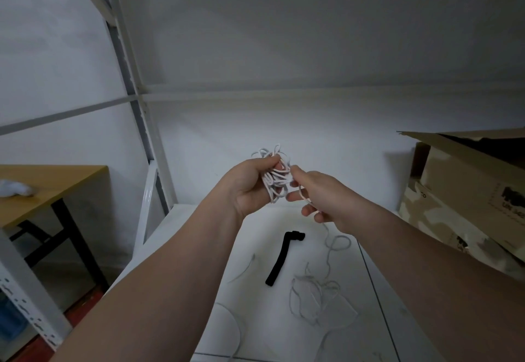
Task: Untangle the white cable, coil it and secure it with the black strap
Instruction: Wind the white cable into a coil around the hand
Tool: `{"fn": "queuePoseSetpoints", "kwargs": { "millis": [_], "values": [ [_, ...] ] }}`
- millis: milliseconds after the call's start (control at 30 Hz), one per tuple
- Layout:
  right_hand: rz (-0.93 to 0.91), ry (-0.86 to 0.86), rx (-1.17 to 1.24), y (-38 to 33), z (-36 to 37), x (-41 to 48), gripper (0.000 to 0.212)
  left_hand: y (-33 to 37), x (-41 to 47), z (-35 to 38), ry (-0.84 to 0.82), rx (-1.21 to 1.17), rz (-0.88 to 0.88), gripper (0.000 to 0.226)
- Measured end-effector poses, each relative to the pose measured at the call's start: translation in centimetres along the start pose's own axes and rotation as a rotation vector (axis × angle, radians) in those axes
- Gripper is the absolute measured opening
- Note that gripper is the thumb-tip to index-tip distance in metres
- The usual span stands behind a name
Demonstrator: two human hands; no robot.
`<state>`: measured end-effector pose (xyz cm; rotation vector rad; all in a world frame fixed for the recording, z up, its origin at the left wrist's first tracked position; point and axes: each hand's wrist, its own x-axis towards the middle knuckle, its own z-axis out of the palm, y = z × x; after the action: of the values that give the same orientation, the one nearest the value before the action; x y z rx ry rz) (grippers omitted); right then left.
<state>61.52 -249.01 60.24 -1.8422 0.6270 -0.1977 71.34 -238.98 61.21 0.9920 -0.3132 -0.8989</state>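
Surface: white shelf board (272, 219) under yr hands, pale wall (312, 49) behind, metal rack upright (125, 63) at 10 o'clock.
L hand: yr left hand (250, 185) is raised off the board, fingers curled round a bunch of white cable (277, 177) loops.
R hand: yr right hand (326, 200) sits just at 3 o'clock of the bunch, thumb + fingers pinching one strand that runs across the fingers.
Cable: the rest drops toward 6 o'clock onto the board and ends in a loose tangle at 5 o'clock of the strap.
Strap: black strap (279, 259) lies flat on the board at 6 o'clock of yr hands, top end bent over, apart from the tangle.
Sides: cardboard box (466, 191) at 3 o'clock; wooden table (42, 188) at 9 o'clock w/ a blurred white lump (14, 188).
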Motion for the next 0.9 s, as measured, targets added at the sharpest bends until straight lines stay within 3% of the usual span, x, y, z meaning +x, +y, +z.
{"fn": "queuePoseSetpoints", "kwargs": {
  "millis": [367, 500, 633, 733, 800, 900],
  "values": [
    [-0.015, -0.046, -0.173, -0.4, 0.7, -0.1, 0.019, -0.6, 0.4, 0.3, 0.011, 0.033, 0.100, 0.025],
    [-0.002, -0.072, -0.324, -0.3, 0.4, 0.3, 0.024, -1.0, 0.4, 0.1, -0.026, 0.001, 0.065, 0.020],
    [-0.072, -0.045, -0.480, -0.1, 0.3, 0.5, 0.023, -1.3, 0.5, 0.1, -0.015, 0.156, 0.083, 0.025],
    [0.006, -0.033, -0.177, 0.5, -0.1, 0.5, 0.019, -1.3, 0.4, 0.5, 0.002, 0.258, 0.117, 0.022],
    [0.059, -0.032, -0.001, 0.8, -0.5, 0.4, 0.028, -1.3, 0.3, 0.7, -0.001, 0.279, 0.123, 0.024],
    [0.092, -0.072, 0.080, 1.0, -1.0, 0.4, 0.044, -1.2, 0.2, 0.8, -0.017, 0.202, 0.121, 0.023]
  ]
}}
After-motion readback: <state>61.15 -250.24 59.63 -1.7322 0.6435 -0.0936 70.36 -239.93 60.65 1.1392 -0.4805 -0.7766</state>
